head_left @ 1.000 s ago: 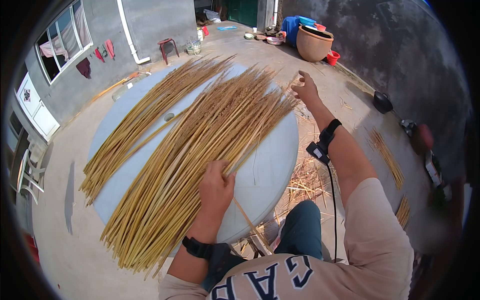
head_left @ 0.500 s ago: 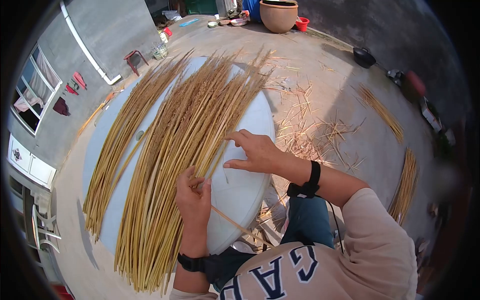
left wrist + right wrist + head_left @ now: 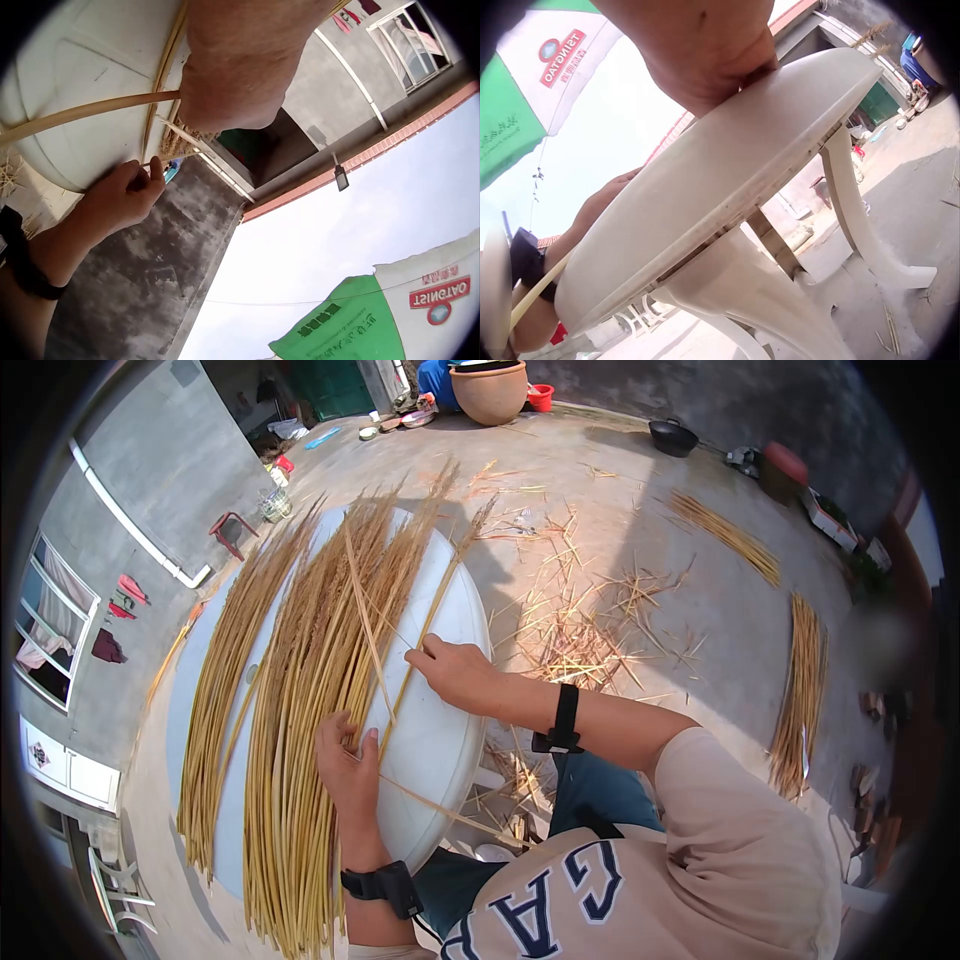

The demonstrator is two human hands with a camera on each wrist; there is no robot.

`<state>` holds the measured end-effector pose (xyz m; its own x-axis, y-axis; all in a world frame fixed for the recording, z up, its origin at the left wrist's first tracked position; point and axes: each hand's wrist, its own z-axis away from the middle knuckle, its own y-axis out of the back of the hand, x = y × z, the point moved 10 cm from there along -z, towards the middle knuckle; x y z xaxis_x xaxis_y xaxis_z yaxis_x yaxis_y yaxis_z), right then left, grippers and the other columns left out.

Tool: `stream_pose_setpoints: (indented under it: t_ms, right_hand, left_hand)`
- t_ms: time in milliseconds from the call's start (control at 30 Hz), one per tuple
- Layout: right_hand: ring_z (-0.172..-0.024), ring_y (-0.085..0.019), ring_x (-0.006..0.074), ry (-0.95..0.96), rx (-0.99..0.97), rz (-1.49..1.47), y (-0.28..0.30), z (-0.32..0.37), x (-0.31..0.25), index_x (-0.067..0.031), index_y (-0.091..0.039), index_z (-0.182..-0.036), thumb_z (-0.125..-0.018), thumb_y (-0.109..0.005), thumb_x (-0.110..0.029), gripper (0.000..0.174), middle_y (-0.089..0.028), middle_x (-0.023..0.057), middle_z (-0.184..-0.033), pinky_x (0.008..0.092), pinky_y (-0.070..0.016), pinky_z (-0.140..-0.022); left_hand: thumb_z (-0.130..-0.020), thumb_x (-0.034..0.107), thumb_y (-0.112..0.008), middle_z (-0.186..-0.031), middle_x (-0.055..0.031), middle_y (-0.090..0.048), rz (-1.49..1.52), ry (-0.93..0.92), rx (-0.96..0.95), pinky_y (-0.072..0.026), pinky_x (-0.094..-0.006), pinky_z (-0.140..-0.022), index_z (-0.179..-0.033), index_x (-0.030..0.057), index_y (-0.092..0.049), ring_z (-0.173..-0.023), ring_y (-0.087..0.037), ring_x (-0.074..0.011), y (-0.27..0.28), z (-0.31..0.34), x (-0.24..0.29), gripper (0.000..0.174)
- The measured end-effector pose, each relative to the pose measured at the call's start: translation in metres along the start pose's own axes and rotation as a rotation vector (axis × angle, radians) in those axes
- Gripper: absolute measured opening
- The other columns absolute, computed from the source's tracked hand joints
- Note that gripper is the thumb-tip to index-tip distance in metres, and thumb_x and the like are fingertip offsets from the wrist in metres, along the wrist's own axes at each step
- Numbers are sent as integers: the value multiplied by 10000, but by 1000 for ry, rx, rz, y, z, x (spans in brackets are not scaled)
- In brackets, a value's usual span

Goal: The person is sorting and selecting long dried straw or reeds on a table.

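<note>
A pale blue round table (image 3: 440,730) bears a thick bundle of reed-like stalks (image 3: 300,760) with feathery brown tops. My left hand (image 3: 347,765) lies at the bundle's right edge, gripping the lower part of a single stalk (image 3: 436,605) set apart from it. A pale dry leaf (image 3: 365,615) stands away from that stalk, its thin end running to my right hand (image 3: 458,678), which pinches it beside the stalk. Both hands also show in the left wrist view, with a long flat strip (image 3: 90,110) reaching the left hand (image 3: 232,82). The right fingertips are hidden in the right wrist view.
Left of the main bundle lies a second bundle of stalks (image 3: 228,700). Dry scraps (image 3: 585,640) litter the ground right of the table, and two more bundles (image 3: 800,690) (image 3: 725,535) lie farther right. A clay pot (image 3: 488,392) and a black wok (image 3: 673,437) stand beyond.
My right hand came back from the feathery tops toward my left hand and now pulls the leaf away from the stalk. The left hand stays by the bundle's edge. The head view has turned right.
</note>
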<state>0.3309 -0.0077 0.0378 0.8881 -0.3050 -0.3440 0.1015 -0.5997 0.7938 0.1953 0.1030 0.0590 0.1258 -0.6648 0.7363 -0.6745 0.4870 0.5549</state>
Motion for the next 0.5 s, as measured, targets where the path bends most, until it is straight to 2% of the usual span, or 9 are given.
stream_pose_setpoints:
  t_ms: [67,100,133,167,233,300,367,400,500]
  right_hand:
    - [-672,-571,288,-23,108,-54,15,0,7,-50,-534,-958,-712,-539,-6,249,-483,125,-836,386,-486,-567]
    - [-672,-571,288,-18,109,-61,19,-1,11,-50,-534,-958,-712,-539,-6,249,-483,125,-836,386,-486,-567]
    - [-671,-572,281,-35,253,-65,38,1,19,-57,-538,-966,-727,-539,-8,244,-486,119,-839,382,-487,-569]
    - [-671,-573,274,-52,396,-69,58,5,28,-63,-541,-974,-741,-540,-10,239,-490,113,-842,378,-488,-572]
    - [-673,-574,268,-190,514,-33,83,13,63,-54,-542,-974,-769,-539,-17,208,-507,111,-854,362,-487,-580]
    - [-735,-571,319,-337,535,-69,90,25,113,-60,-547,-960,-773,-529,-41,190,-510,133,-909,391,-491,-620]
    - [-778,-574,333,-467,492,-8,96,42,141,-62,-541,-1005,-783,-539,-71,222,-517,144,-956,409,-487,-660]
    - [-811,-573,344,-558,380,58,92,50,154,-54,-525,-1053,-802,-541,-108,257,-519,155,-983,419,-480,-694]
    - [-829,-571,348,-655,258,95,78,75,168,-40,-506,-1087,-809,-544,-129,294,-515,163,-1008,422,-476,-704]
  left_hand:
    - [-684,-37,-647,-1049,-132,-510,-60,-24,-50,-450,-312,-709,-1059,3,-519,-950,-528,-236,-5,1,4,398]
    - [-656,-44,-657,-1077,-144,-496,-143,-102,-60,-440,-335,-756,-1025,7,-540,-986,-507,-271,-7,2,9,390]
    - [-628,-50,-667,-1105,-156,-482,-227,-179,-68,-431,-359,-803,-991,12,-560,-1021,-486,-307,-9,3,13,383]
    - [-628,-50,-667,-1105,-156,-482,-234,-176,-61,-431,-359,-803,-991,12,-560,-1021,-486,-307,-9,2,10,383]
    - [-613,-64,-655,-1128,-180,-475,-305,-249,-67,-413,-383,-853,-922,6,-587,-1034,-476,-345,-12,5,13,324]
    - [-619,-74,-642,-1132,-179,-479,-322,-238,-62,-413,-381,-854,-913,6,-591,-1041,-477,-342,-11,6,14,309]
    - [-624,-85,-629,-1136,-179,-483,-333,-235,-75,-414,-379,-855,-903,7,-594,-1047,-478,-339,-12,5,13,295]
    - [-637,-105,-601,-1129,-177,-491,-351,-227,-57,-411,-379,-864,-908,8,-592,-1038,-482,-339,-11,5,10,294]
    - [-667,-147,-530,-1110,-170,-510,-359,-221,-69,-423,-357,-847,-919,5,-589,-1004,-503,-324,-13,3,5,300]
